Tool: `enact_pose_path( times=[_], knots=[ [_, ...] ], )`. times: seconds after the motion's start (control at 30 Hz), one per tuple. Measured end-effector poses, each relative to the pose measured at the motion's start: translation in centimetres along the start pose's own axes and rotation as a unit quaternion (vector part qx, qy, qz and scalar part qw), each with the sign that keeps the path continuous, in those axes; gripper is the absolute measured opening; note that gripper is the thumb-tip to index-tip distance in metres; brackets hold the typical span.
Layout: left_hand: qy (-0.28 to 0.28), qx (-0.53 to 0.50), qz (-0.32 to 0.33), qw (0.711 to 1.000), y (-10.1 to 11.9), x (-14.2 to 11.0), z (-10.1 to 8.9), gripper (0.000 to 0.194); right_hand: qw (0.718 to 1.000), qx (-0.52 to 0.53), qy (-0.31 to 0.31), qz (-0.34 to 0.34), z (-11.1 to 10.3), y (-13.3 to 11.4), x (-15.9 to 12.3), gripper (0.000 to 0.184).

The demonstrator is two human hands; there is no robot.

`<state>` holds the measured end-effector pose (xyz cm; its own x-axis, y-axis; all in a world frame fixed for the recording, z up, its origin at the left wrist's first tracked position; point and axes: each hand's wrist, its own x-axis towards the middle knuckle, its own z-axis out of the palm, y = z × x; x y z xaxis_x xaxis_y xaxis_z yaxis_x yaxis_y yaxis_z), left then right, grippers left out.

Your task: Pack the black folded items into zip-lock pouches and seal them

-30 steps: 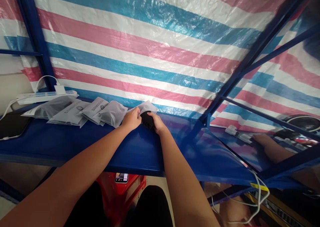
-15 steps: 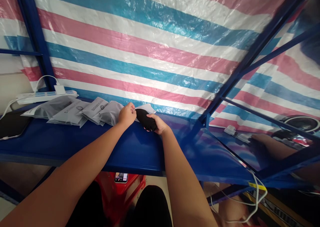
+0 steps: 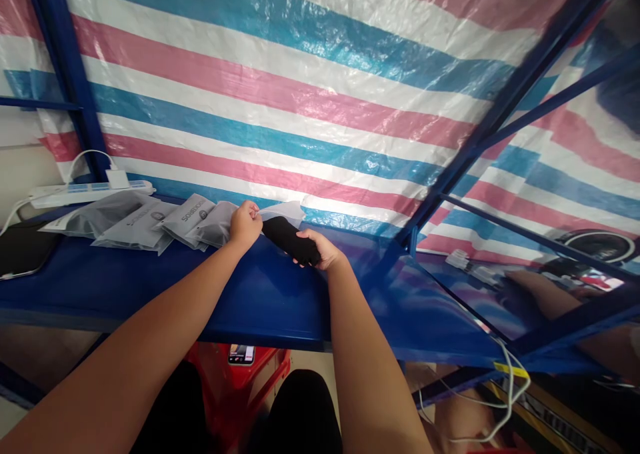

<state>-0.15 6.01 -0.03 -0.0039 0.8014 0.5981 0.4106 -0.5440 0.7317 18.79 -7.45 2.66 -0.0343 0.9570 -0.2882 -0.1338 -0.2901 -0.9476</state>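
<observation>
Held a black cloth bundle (image 3: 285, 236) in the right hand (image 3: 317, 249), with fingers clamped around its right end, above the blue shelf (image 3: 280, 307) and just in front of a frosted bag (image 3: 286, 210). Had the left hand (image 3: 246, 224) by the other end, with fingers curled in; could not tell, with fingertips partly hidden, whether closed on bag or cloth. Saw frosted packs (image 3: 133, 226) overlapping to the left, partly covered at the right by that hand. Made out dark capitals and round emblems there, upside down and too small to spell surely. Found a black flat device (image 3: 25, 251) cut off at the left edge, and another person's arm (image 3: 543, 293) blurred behind blue beams. Noticed a lit phone (image 3: 241, 354) on a red stool (image 3: 213, 374), with unreadably tiny screen text.
</observation>
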Motion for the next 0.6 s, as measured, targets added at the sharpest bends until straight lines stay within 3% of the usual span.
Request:
enact_pose_path(
  times=[0.2,0.37,0.6],
  knots=[
    [0.011,-0.033,0.005,0.999,-0.8,0.2,0.4,0.013,0.998,0.019,-0.036,-0.052,-0.8,-0.3,-1.2,0.042],
    [-0.002,-0.053,0.022,0.998,-1.0,0.0,0.8,0.015,0.992,0.052,-0.021,-0.117,-0.8,-0.5,-1.6,0.051],
    [-0.009,-0.078,0.029,0.997,-0.3,-0.2,0.5,0.008,0.999,-0.004,-0.020,-0.027,0.0,-0.1,-1.0,0.044]
  ],
)
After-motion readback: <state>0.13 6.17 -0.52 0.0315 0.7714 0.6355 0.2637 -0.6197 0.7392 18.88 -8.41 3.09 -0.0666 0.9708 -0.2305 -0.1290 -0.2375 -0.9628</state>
